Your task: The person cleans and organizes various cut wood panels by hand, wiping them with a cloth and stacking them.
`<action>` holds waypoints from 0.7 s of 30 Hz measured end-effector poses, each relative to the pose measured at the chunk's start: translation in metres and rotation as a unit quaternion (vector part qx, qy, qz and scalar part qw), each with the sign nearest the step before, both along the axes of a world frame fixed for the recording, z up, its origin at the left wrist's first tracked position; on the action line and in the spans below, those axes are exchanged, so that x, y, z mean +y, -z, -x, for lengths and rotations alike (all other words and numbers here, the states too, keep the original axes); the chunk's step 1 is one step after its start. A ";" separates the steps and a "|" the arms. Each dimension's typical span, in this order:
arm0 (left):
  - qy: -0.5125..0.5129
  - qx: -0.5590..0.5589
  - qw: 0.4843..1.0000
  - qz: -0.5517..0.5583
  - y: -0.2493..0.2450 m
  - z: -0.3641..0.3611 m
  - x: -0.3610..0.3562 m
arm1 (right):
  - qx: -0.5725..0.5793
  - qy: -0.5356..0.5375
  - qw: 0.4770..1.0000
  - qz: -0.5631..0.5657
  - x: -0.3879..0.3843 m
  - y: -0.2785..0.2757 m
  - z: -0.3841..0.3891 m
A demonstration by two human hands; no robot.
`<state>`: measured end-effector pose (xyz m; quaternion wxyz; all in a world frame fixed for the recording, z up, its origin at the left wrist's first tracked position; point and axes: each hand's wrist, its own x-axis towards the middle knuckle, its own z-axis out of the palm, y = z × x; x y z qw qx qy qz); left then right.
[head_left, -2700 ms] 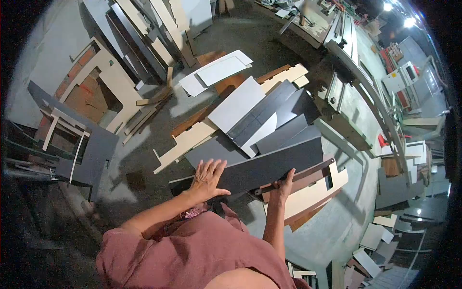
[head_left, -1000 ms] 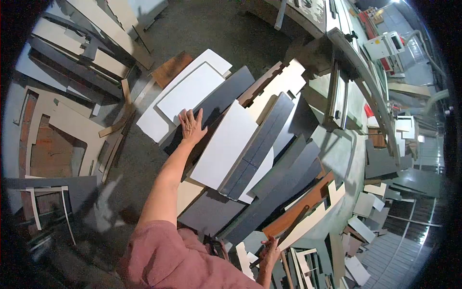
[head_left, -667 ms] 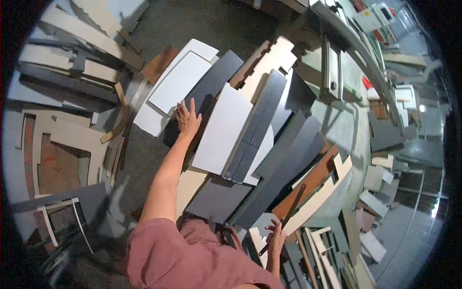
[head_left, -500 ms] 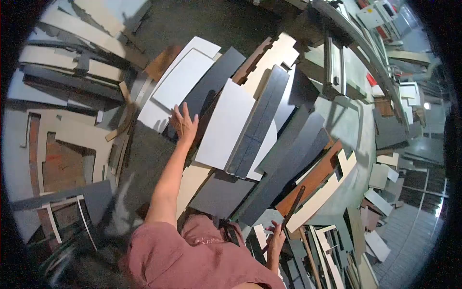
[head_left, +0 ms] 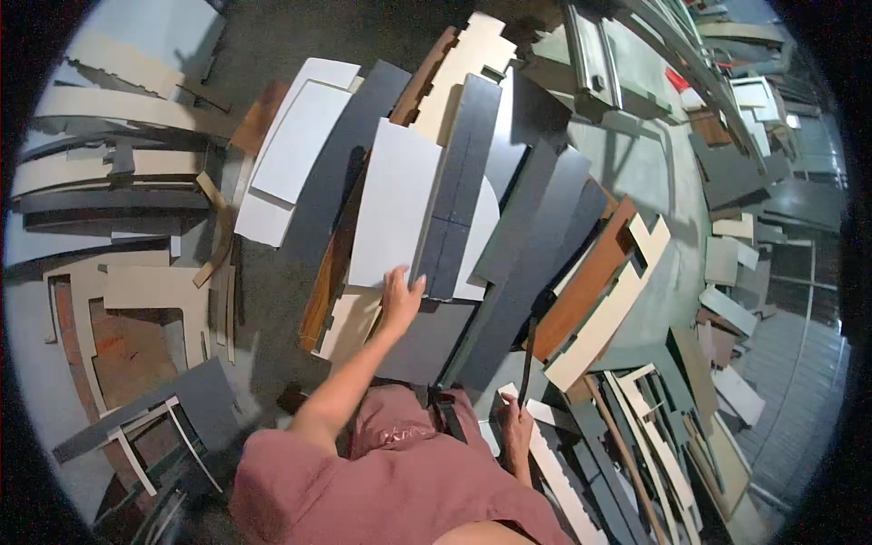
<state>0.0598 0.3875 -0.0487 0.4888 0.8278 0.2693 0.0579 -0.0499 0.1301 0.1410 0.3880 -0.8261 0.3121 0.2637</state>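
My left hand [head_left: 400, 298] is at the lower edge of a white panel [head_left: 392, 200], fingers apart and touching its lower right corner. The thumb is beside a long dark grey board [head_left: 459, 195] marked with thin lines. My right hand [head_left: 518, 425], low and near my body, is closed around a long thin dark bar [head_left: 529, 354] that points upward. Under the white panel, cream and brown boards stick out, along with a grey panel [head_left: 427, 338]. Further right lie a brown board [head_left: 581, 289] and a notched cream board [head_left: 604, 318].
Two stacked white panels [head_left: 295, 136] and a dark grey panel [head_left: 350, 154] lie to the left. Board offcuts [head_left: 118, 191] are heaped at far left. Narrow strips [head_left: 627, 427] lie at lower right. A metal frame [head_left: 595, 64] stands at the back right.
My left hand has moved right and down from beside the dark grey panel to the white panel's lower edge. The bar in my right hand has swung more upright. The view has shifted.
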 end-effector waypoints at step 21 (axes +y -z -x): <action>0.010 0.096 0.987 -0.129 -0.004 -0.069 -0.179 | -0.134 -0.090 0.981 -0.110 -0.168 0.050 0.016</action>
